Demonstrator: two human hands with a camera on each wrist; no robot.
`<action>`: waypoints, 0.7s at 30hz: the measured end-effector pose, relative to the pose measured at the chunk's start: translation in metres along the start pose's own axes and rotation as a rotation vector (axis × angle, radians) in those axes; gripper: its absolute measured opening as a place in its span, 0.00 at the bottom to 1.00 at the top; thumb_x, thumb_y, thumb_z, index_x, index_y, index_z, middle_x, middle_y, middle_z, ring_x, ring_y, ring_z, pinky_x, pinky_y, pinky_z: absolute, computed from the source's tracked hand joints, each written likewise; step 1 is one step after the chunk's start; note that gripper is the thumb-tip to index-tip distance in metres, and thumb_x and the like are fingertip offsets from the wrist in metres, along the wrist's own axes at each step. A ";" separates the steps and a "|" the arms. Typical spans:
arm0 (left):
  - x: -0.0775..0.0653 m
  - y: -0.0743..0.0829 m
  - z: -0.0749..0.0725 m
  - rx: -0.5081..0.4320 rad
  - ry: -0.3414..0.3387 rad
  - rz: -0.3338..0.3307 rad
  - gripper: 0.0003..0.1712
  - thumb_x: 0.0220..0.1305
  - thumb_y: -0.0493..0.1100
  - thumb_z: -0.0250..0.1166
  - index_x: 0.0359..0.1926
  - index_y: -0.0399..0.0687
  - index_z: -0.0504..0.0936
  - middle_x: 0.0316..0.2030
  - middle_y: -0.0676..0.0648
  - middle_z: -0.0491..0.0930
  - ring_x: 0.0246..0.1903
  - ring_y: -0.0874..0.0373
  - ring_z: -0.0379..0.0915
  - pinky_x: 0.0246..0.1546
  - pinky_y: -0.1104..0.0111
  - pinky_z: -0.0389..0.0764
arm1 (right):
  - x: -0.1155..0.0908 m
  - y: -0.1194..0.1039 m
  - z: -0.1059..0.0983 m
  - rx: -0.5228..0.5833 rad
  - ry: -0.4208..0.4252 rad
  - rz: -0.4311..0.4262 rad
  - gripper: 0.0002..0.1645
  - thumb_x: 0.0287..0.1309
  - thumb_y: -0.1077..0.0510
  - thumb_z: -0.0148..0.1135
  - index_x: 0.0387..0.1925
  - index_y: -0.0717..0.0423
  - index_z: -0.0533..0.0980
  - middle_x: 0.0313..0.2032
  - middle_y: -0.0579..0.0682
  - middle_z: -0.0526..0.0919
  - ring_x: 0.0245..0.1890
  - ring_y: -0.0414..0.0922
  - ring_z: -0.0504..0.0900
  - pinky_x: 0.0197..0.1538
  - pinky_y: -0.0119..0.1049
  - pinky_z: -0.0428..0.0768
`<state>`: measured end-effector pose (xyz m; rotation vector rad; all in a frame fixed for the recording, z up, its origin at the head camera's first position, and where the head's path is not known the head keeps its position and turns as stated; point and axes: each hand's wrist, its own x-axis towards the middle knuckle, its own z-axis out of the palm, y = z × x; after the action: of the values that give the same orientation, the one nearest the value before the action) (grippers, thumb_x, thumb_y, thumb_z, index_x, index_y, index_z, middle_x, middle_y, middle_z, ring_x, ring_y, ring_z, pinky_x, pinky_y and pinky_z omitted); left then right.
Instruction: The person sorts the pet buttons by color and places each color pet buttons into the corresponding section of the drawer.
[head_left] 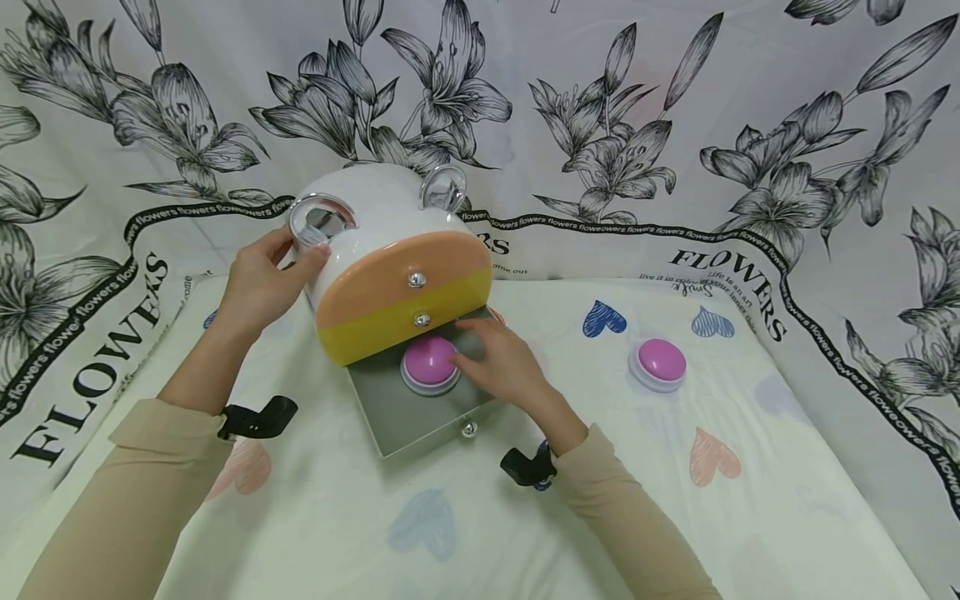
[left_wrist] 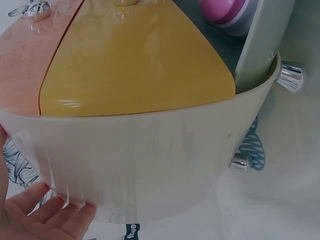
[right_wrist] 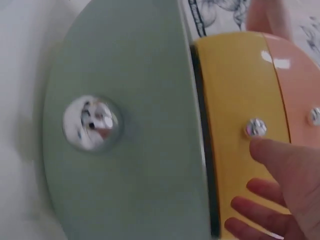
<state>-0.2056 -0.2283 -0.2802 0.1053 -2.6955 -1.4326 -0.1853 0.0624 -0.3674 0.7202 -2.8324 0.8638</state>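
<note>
A white rounded drawer cabinet point(head_left: 375, 196) with silvery ears stands tilted on the cloth, its front in orange and yellow. Its lowest green drawer point(head_left: 375, 417) is pulled out and holds a pink-topped round button point(head_left: 430, 361) on a white base. My left hand point(head_left: 266, 279) rests against the cabinet's left side below one ear; in the left wrist view its spread fingertips point(left_wrist: 85, 212) touch the white shell. My right hand point(head_left: 502, 362) reaches over the drawer's right part, thumb right at the button's edge, fingers loosely extended by the yellow drawer front point(right_wrist: 240, 85).
A second pink round button point(head_left: 662, 362) sits on the heart-printed cloth point(head_left: 570, 483) to the right. A flower-printed curtain point(head_left: 600, 108) hangs behind. Chrome knobs show on the fronts, one knob point(head_left: 468, 429) jutting from the open drawer.
</note>
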 end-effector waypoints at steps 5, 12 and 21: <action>0.000 -0.001 0.000 -0.002 0.002 0.007 0.43 0.59 0.65 0.53 0.70 0.52 0.55 0.71 0.49 0.49 0.70 0.53 0.41 0.63 0.54 0.62 | -0.007 0.018 -0.014 0.064 0.084 -0.004 0.29 0.54 0.51 0.64 0.57 0.54 0.71 0.55 0.51 0.76 0.59 0.48 0.70 0.63 0.42 0.69; 0.000 -0.001 0.001 0.000 0.004 -0.001 0.44 0.59 0.66 0.53 0.70 0.52 0.54 0.71 0.49 0.48 0.70 0.53 0.41 0.62 0.54 0.63 | -0.019 0.051 -0.034 0.109 0.165 0.013 0.31 0.55 0.53 0.63 0.60 0.55 0.68 0.57 0.52 0.74 0.59 0.48 0.71 0.61 0.45 0.71; 0.001 -0.001 0.001 -0.001 0.002 -0.010 0.44 0.59 0.66 0.53 0.70 0.53 0.54 0.71 0.49 0.48 0.70 0.53 0.41 0.62 0.54 0.63 | -0.039 0.103 -0.057 0.094 0.233 0.108 0.35 0.56 0.52 0.62 0.64 0.56 0.63 0.60 0.55 0.70 0.61 0.52 0.68 0.61 0.51 0.70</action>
<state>-0.2063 -0.2280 -0.2816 0.1202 -2.6962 -1.4355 -0.2018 0.1844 -0.3804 0.4464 -2.6578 1.0296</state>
